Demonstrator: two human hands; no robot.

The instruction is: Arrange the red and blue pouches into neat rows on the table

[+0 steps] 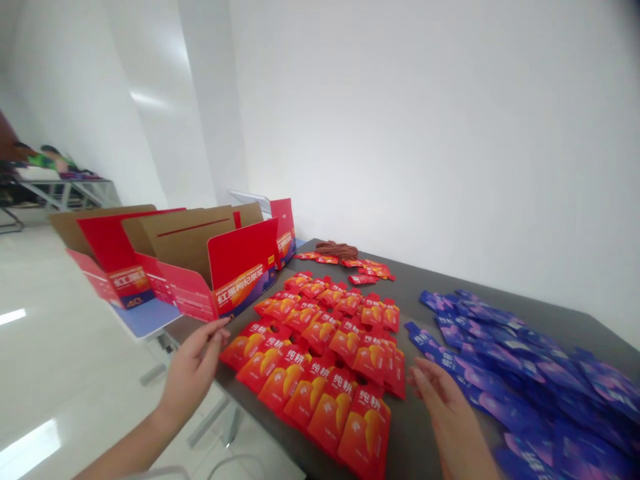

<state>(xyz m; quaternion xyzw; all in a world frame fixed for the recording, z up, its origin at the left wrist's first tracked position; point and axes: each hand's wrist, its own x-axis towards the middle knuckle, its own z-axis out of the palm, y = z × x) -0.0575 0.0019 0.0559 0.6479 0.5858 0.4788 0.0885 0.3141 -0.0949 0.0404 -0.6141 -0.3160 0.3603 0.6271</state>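
Note:
Red-orange sachets (327,407) lie in overlapping rows on the dark table, printed sides up. My left hand (195,363) is at their left, above the table edge and close to the front of a red carton. Its thumb and fingers are loosely bent, and I see nothing held. On the other side, my right hand (445,403) hovers between the red rows and a spread of blue-purple sachets (520,367). Its fingers are slightly curled and apart, with nothing visible in them.
Open red cartons (243,267) with raised brown flaps stand along the left on a blue-topped surface (145,320). Farther back on the dark table (410,300) are brown cords (337,250) and more red sachets (370,270). A white wall rises behind. People sit at a distant table.

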